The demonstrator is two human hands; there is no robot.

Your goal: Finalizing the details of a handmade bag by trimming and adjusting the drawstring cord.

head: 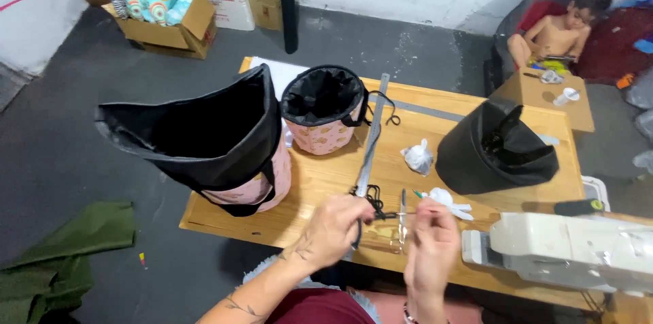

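Two hands over table [320, 181] | left hand [335, 227] pinches black cord [376, 206] | right hand [430, 248] grips thin metal tool [403, 212] beside cord

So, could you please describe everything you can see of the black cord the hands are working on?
The black cord is thin and soft-looking, bunched in loose loops on the wooden table by the near end of a metal ruler. The left hand pinches one end; a strand runs right towards the right hand.

Even, soft indoor light, faint shadows; mild motion blur (strongest toward the edges), wide-angle bending at corners.
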